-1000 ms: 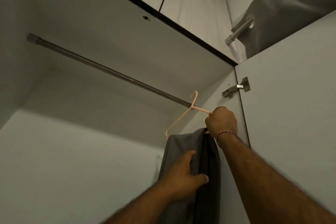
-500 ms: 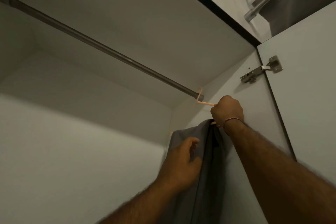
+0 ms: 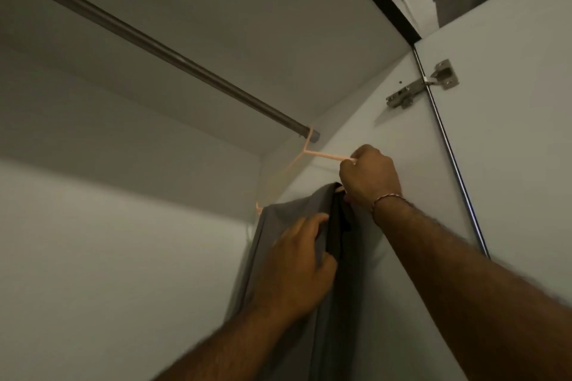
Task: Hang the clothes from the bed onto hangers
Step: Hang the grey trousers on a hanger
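I have my right hand, right of centre, with its fingers curled round the right arm of the peach plastic hanger, because its hook sits over the closet rod at the rod's right end and I judge it needs steadying there. My left hand, lower centre, pinches the grey trousers draped over the hanger bar, thumb on the dark inner fold, so the cloth hangs straight and doesn't slide off beside the wardrobe side panel.
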